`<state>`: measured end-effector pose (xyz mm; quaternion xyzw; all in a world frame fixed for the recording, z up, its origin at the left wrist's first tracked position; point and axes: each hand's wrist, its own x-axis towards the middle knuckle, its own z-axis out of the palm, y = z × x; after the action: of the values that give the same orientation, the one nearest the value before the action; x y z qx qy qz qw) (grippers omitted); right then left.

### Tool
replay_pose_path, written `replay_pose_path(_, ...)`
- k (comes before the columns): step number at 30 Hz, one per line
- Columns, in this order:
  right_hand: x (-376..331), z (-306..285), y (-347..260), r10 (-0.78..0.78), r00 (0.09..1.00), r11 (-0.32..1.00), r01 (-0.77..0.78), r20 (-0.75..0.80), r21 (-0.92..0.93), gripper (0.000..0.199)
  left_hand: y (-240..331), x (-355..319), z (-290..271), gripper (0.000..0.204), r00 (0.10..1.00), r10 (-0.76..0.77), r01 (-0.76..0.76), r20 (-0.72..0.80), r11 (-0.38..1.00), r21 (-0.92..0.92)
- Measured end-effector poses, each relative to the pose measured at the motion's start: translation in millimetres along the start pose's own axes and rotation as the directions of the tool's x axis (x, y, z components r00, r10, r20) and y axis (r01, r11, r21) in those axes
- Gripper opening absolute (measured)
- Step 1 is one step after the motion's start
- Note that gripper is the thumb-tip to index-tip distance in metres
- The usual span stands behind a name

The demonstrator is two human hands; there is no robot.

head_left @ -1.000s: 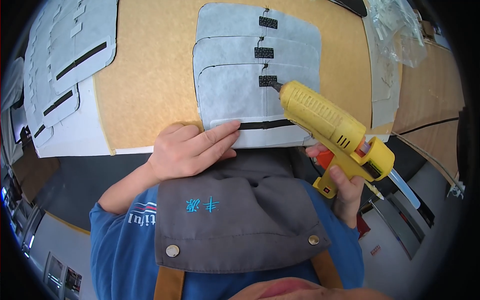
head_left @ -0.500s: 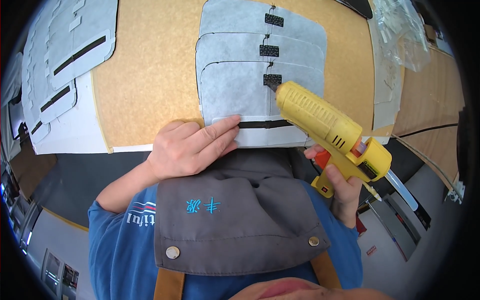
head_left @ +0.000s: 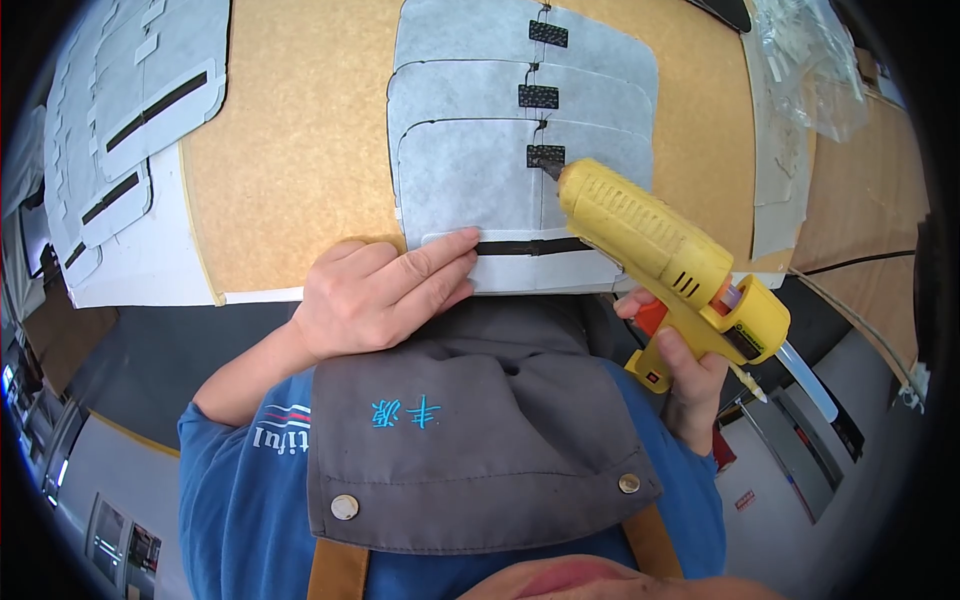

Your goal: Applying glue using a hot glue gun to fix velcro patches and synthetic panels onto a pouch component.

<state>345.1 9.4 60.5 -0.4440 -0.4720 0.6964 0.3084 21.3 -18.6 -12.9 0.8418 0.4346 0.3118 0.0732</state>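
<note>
My right hand (head_left: 682, 360) is wrapped round the handle of a yellow hot glue gun (head_left: 645, 225), its fingers by the orange trigger. The gun's dark nozzle touches or hovers just over the right part of a small black textured patch (head_left: 545, 156) on the nearest pale grey panel (head_left: 465, 180); which of the two I cannot tell. My left hand (head_left: 390, 295) lies flat, fingers stretched out, on that panel's near left edge, beside a black strip (head_left: 530, 247). Behind it two similar panels overlap, each with a black patch (head_left: 538, 97). A clear glue stick (head_left: 805, 380) sticks out of the gun's rear.
More grey panels with black strips (head_left: 160, 112) lie overlapped at the table's left. A tan board (head_left: 290, 130) covers the tabletop. At the far right are a clear plastic bag (head_left: 805, 60) and a black cable (head_left: 860, 258).
The glue gun and my right hand have shifted slightly right, the nozzle moving a little along the black patch. My left hand stays in place.
</note>
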Motion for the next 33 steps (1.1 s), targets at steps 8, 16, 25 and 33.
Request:
replay_pose_path(8, 2.3, 5.0, 2.3, 0.004, 1.0, 1.0, -0.004, -0.026, 0.026, 0.054, -0.4, 0.8, -0.1, 0.027, 1.0, 0.004, -0.004, 0.002, 1.0, 0.0)
replay_pose_path(16, 4.2, 4.1, 2.6, -0.002, 0.999, 1.0, 0.003, -0.039, 0.025, 0.053, -0.5, 0.1, 0.2, 0.028, 1.0, 0.005, -0.005, 0.002, 1.0, 0.003)
replay_pose_path(25, 9.3, -0.1, 4.0, 0.028, 0.999, 0.999, -0.028, -0.02, -0.025, 0.052, 0.6, 1.8, 0.2, 0.028, 1.0, -0.006, 0.006, 0.009, 1.0, -0.009)
replay_pose_path(33, 9.0, -2.6, 7.2, -0.013, 0.998, 1.0, 0.014, -0.055, 0.012, 0.052, -0.3, 1.0, -0.4, 0.028, 1.0, -0.002, 0.002, 0.022, 1.0, -0.003)
